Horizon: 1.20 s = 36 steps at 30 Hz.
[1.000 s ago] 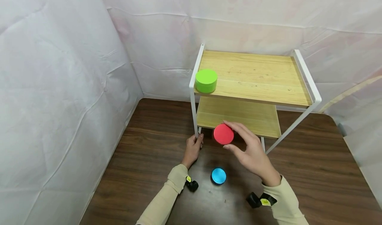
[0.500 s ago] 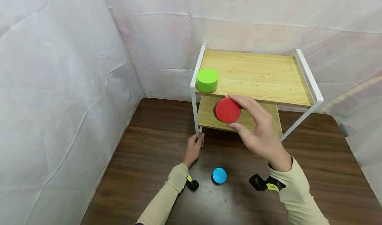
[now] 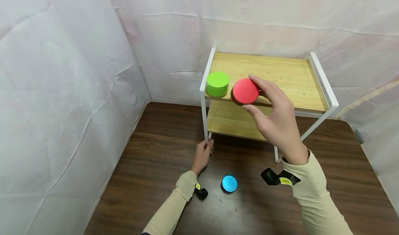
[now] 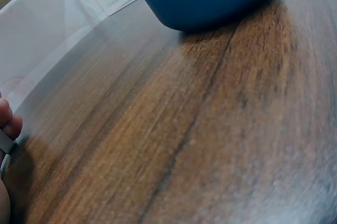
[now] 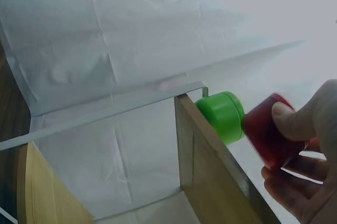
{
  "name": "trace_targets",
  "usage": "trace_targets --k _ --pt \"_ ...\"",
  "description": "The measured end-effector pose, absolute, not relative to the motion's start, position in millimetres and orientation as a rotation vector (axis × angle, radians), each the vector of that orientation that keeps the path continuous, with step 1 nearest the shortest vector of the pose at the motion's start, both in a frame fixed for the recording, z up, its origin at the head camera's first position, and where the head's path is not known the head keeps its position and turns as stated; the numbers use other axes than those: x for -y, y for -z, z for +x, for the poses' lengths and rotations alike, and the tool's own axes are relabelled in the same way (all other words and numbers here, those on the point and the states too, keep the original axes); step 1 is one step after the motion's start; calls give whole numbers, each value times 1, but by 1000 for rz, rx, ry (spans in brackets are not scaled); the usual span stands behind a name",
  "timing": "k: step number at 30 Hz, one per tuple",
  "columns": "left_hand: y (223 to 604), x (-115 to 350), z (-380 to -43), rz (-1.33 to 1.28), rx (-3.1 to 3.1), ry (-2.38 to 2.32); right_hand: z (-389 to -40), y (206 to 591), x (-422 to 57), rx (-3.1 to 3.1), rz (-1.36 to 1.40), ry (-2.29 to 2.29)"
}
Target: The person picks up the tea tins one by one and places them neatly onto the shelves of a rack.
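Observation:
My right hand [image 3: 275, 115] grips a red round lidded container [image 3: 245, 91] between thumb and fingers, in front of the top shelf's front edge. Just left of it, a green round lidded container [image 3: 217, 84] stands at the front left corner of that shelf. The right wrist view shows the red container [image 5: 271, 132] tilted beside the green one [image 5: 221, 116], overlapping it there. My left hand [image 3: 202, 156] holds the foot of the shelf's front left leg [image 3: 204, 124]. A blue round container [image 3: 229, 184] sits on the table between my forearms.
The two-tier rack has a white frame [image 3: 324, 82], a wooden top shelf [image 3: 274, 68] and a lower shelf [image 3: 232, 122]. It stands on a dark wood-grain table [image 3: 162, 134]. White sheeting [image 3: 78, 89] hangs at the left and behind.
My right hand has lifted the red container from below the lower shelf's front edge up to the top shelf's level, slightly rightward. The left hand stays at the leg.

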<state>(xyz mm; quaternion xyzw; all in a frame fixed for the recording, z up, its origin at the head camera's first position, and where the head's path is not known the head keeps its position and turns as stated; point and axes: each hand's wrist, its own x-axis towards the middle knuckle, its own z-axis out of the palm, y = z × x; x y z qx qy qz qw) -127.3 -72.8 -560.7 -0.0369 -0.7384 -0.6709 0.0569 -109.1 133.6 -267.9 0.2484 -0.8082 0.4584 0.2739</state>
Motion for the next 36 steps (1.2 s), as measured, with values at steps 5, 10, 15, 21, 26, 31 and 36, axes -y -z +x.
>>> trace_targets --k 5,10,15,21,26,31,36 --pt "549 74 -122 -117 2232 2052 -116 272 -133 2205 643 -1190" --pt "547 75 -122 -119 2242 2049 -119 273 -132 2237 604 -1169" --pt "547 75 -122 -117 2246 2040 -121 272 -133 2261 541 -1122" --pt "548 74 -123 -113 2251 2028 -123 271 -132 2289 489 -1081" --pt "549 74 -122 -114 2257 2017 -124 268 -131 2331 466 -1052" --pt "549 74 -122 -121 2254 2017 -125 266 -129 2361 451 -1032" --pt "562 73 -128 -106 2264 2027 -126 265 -130 2374 436 -1013"
